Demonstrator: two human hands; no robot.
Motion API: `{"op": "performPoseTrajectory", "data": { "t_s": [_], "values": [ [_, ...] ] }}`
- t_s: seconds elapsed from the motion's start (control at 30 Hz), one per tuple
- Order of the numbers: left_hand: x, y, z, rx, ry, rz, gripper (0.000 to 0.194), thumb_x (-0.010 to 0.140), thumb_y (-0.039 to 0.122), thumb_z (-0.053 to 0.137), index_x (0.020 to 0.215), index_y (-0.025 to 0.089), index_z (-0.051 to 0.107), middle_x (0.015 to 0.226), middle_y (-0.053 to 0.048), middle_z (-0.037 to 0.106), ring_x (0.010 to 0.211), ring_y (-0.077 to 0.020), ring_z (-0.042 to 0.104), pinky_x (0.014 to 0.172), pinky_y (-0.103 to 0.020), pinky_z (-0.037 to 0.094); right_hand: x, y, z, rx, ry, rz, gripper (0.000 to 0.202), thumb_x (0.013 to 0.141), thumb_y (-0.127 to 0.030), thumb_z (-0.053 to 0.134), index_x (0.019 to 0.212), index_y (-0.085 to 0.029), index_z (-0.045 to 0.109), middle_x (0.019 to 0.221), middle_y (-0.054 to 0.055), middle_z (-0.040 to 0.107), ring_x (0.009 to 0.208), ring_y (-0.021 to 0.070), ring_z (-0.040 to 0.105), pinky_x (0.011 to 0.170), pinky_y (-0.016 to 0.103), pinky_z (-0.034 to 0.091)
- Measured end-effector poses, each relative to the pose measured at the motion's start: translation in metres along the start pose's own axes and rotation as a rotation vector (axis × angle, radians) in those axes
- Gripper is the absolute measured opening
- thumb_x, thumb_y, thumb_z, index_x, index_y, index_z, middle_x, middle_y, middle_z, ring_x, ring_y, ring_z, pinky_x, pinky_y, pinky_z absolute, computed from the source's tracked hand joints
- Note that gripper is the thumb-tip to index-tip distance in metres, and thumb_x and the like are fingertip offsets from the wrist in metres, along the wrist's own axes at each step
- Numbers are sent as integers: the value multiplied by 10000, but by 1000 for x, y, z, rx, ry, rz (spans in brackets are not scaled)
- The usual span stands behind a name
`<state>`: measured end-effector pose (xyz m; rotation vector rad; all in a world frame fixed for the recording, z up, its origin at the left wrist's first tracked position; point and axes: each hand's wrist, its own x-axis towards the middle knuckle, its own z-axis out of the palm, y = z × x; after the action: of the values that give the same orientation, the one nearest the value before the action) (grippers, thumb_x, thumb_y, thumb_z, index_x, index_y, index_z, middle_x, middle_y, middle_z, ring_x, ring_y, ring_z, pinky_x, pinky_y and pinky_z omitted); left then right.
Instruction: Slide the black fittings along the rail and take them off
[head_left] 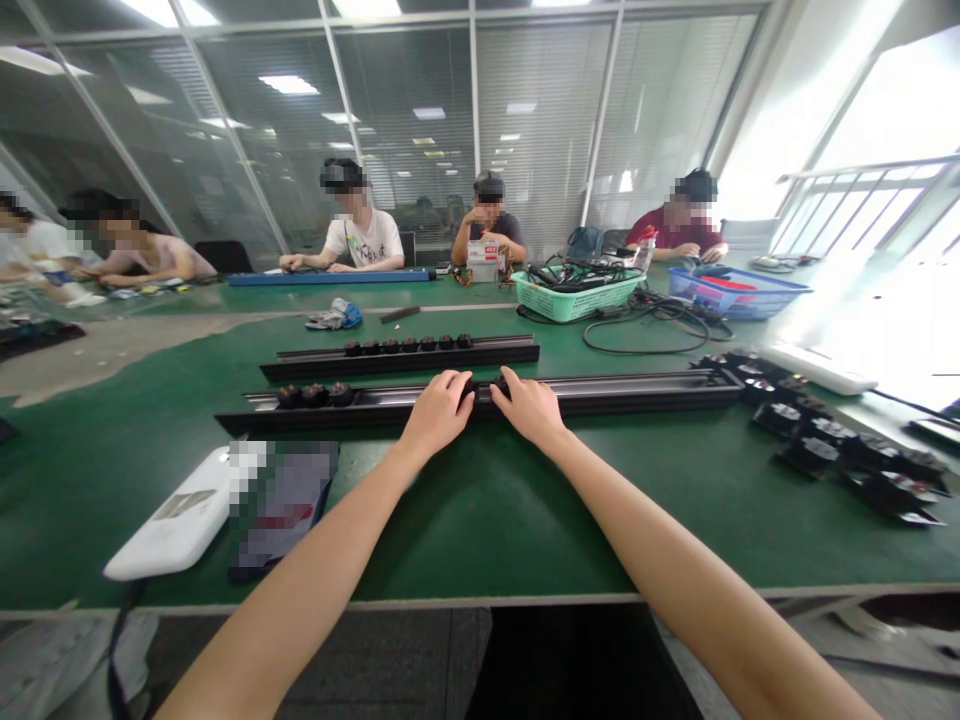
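A long black rail (630, 393) lies across the green table, with several round black parts (315, 395) seated in its channel at the left. Near the rail's middle, my left hand (442, 405) has its fingers curled round a small black part (469, 388). Just right of it, my right hand (527, 402) grips another small black part (501, 383), mostly hidden by the fingers. Behind lies a shorter black rail (405, 357) holding several similar black parts. At the right, several black parts (825, 430) with shiny faces lie in a cluster.
A white device (176, 510) and a dark pouch (281, 510) lie at the front left. Farther back are a green basket (577, 298) with cables, a blue basket (739, 292), a glove (335, 315) and a blue bar (330, 277). Several people sit along the far side.
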<state>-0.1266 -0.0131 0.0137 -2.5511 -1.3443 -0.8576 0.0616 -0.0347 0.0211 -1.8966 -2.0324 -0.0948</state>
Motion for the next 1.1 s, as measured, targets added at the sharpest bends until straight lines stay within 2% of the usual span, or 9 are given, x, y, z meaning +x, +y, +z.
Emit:
{"op": "performPoseTrajectory", "data": {
  "t_s": [0.17, 0.37, 0.5, 0.93, 1.1],
  "values": [
    [0, -1, 2, -17, 14, 13, 376, 1045, 274, 478, 1380, 153, 600, 1319, -151, 648, 1243, -294, 624, 1096, -454, 521, -1, -5, -2, -7, -3, 18, 391, 1108, -441, 386, 1332, -197, 593, 1123, 119, 775, 1084, 273, 718, 892, 340, 462],
    [0, -1, 4, -19, 0, 20, 386, 1051, 278, 460, 1396, 161, 586, 1337, -151, 630, 1267, -290, 609, 1099, -445, 522, -1, -12, 0, -44, 22, 65, 327, 1097, -365, 367, 1214, -159, 592, 1140, 185, 758, 1123, 295, 683, 920, 368, 456],
    [0, -1, 4, -21, 10, 34, 389, 1057, 305, 454, 1405, 188, 582, 1332, -138, 629, 1276, -283, 605, 1107, -445, 518, 1, -13, 3, -49, 45, 85, 307, 1088, -351, 370, 1189, -157, 586, 1145, 199, 752, 1116, 302, 678, 915, 375, 464],
    [-1, 0, 6, -3, 7, 37, 414, 1072, 338, 436, 1422, 150, 553, 1344, -171, 613, 1281, -298, 596, 1104, -460, 513, 3, -12, 5, -45, 64, 103, 295, 1075, -293, 383, 1169, -119, 601, 1141, 222, 747, 1135, 331, 674, 927, 379, 456],
    [-2, 1, 6, 8, 4, 40, 416, 1077, 345, 421, 1427, 155, 542, 1345, -167, 613, 1282, -303, 591, 1106, -465, 509, -1, -4, 3, -29, 80, 87, 327, 1091, -370, 392, 1180, -147, 612, 1098, 192, 763, 1081, 308, 697, 1004, 418, 396]
  ]
}}
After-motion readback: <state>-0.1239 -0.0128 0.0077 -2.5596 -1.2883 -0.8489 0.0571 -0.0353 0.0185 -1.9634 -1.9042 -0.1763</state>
